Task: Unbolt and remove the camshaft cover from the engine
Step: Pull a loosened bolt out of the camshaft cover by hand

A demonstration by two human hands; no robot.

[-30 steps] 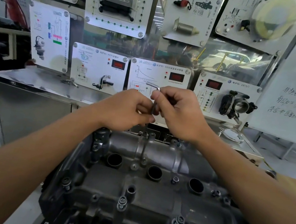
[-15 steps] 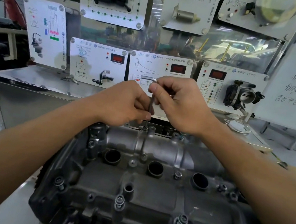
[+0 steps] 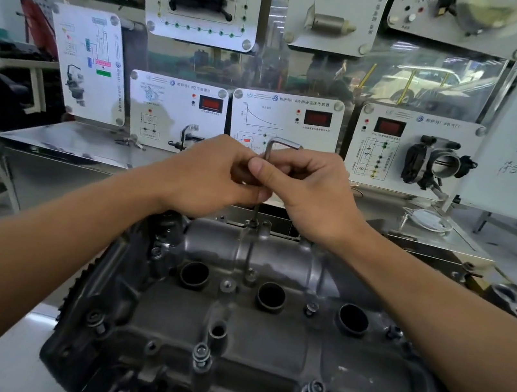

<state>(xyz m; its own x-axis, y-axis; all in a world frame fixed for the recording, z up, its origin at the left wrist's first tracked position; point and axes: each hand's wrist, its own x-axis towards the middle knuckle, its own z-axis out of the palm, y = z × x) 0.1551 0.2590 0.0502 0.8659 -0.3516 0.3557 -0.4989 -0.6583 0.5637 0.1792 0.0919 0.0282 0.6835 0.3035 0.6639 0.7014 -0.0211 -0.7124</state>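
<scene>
Hex key (image 3: 267,151) is pinched upright by left grip (image 3: 216,175) and right grip (image 3: 312,197), apparently to spin out a rear bolt (image 3: 252,224) of the camshaft cover (image 3: 261,342).

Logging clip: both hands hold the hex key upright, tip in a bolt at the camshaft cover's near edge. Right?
No. Head view: left hand and right hand hold the hex key upright, tip in a bolt at the far edge of the camshaft cover.

Bright, even light; warped edges.
</scene>
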